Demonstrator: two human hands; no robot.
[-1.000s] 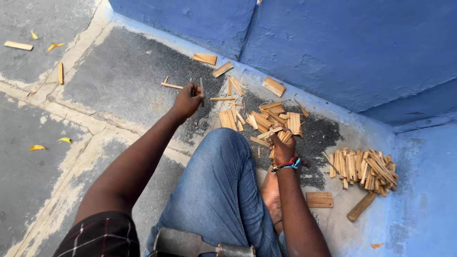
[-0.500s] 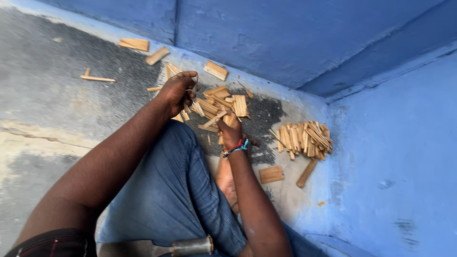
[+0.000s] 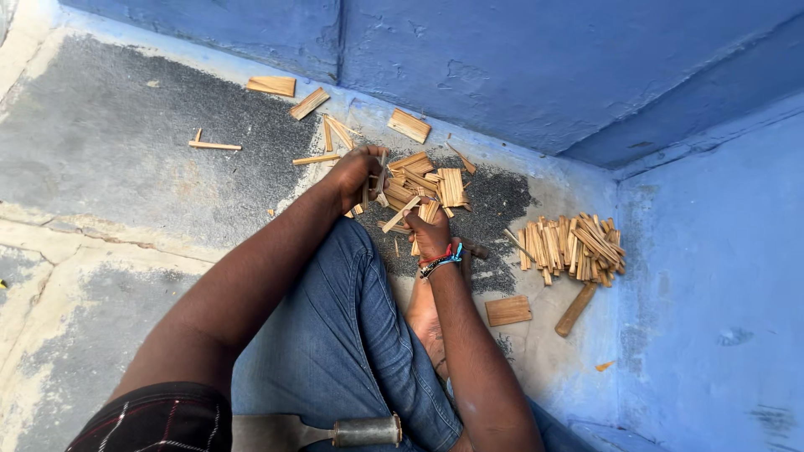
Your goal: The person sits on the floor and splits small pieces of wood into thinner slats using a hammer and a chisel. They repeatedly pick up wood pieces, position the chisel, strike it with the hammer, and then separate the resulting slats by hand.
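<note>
I sit on a concrete floor in a blue-walled corner, one knee in blue jeans [image 3: 335, 335] raised. My left hand [image 3: 356, 176] is closed around thin wooden sticks at the edge of a small heap of split wood pieces [image 3: 427, 182]. My right hand [image 3: 429, 236], with coloured bands on the wrist, grips a few sticks just in front of that heap. A bare foot [image 3: 427, 322] rests under my right forearm.
A larger pile of split sticks [image 3: 571, 247] lies by the right wall, with a flat wood block [image 3: 508, 310] and a thicker stick [image 3: 575, 308] nearby. Loose wood pieces [image 3: 272, 85] lie along the back wall. A metal-collared tool handle [image 3: 352, 432] rests on my lap.
My left hand came back from the far left of the floor to the small heap. My view swung right, toward the corner. My right hand stayed at the heap.
</note>
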